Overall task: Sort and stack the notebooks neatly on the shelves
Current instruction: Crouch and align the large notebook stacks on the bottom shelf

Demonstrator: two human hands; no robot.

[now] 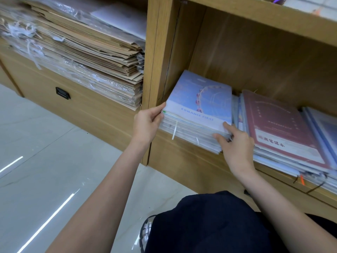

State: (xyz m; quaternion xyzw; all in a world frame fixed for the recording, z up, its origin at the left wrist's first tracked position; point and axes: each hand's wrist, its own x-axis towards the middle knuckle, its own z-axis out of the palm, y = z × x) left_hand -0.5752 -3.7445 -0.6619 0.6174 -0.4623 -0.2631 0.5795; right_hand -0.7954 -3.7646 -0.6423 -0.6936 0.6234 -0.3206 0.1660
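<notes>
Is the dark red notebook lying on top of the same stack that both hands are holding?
No, the dark red notebook tops the neighbouring stack to the right, while both hands hold the stack under the Ferris wheel notebook.

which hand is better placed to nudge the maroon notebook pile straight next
Right. The right hand rests at the ferris-wheel notebook stack's corner, beside the maroon-covered notebook pile; the left hand grips the far corner.

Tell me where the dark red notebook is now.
In the head view, the dark red notebook lies on top of the right stack on the low wooden shelf, just right of the Ferris wheel notebook.
</notes>
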